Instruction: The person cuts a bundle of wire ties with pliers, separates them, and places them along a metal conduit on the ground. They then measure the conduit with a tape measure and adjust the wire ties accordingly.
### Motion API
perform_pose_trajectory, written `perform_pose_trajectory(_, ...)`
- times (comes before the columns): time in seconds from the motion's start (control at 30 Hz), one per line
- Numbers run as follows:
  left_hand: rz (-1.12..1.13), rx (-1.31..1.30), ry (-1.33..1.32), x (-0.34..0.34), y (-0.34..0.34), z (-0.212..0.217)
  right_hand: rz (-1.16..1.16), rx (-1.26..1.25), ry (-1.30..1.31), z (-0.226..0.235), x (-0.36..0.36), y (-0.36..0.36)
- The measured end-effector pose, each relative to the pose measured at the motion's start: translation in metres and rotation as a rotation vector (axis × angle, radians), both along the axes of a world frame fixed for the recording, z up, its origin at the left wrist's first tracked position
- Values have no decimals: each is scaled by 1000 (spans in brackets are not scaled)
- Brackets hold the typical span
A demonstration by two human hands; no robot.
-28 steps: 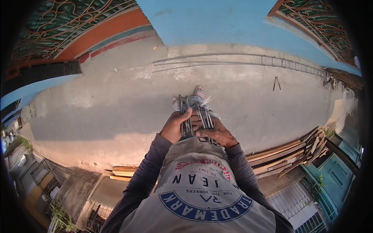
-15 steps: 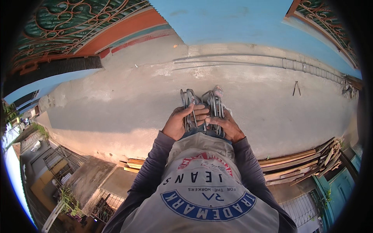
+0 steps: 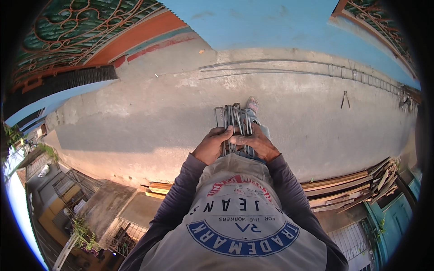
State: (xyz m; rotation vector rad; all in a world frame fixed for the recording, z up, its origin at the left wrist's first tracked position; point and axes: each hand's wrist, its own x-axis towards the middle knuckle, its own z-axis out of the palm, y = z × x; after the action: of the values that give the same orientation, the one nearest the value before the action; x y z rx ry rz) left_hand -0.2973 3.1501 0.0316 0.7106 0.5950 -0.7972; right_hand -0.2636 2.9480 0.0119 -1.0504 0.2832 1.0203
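Observation:
A bundle of rebar stirrups (image 3: 237, 116), grey steel rods bent into rectangular loops, is held upright in front of my waist. My left hand (image 3: 210, 144) grips its left side, thumb laid across the loops. From the right, my right hand (image 3: 261, 142) wraps round the same bundle, and its thumb comes close to the left one. Most of the fingers are hidden behind the loops. One loop tilts out at the bundle's left. A foot (image 3: 252, 104) shows just beyond the stirrups.
Long steel bars (image 3: 271, 61) lie along the blue wall, with stirrups strung at their right end. A long-handled tool (image 3: 345, 100) rests on the concrete floor (image 3: 135, 122) at right. Stacked planks (image 3: 339, 187) lie behind me at right, shorter ones (image 3: 160, 189) at left.
Two separate bunches of stirrups, one per hand, have come together into one bundle. My left fingers, earlier spread, have closed round it. My hands are nearer each other.

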Motion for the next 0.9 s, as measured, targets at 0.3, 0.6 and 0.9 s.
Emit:
perform_pose_trajectory(0.3, 26, -11, -7, 22, -6, 16, -125, 4, 47, -8, 2, -22)
perform_pose_trajectory(0.6, 7, -23, 100, 26, -24, 10, -103, -11, 85, 2, 3, -28)
perform_pose_trajectory(0.9, 109, -42, 79, 19, -40, 6, -113, 84, 102, -10, 2, -28)
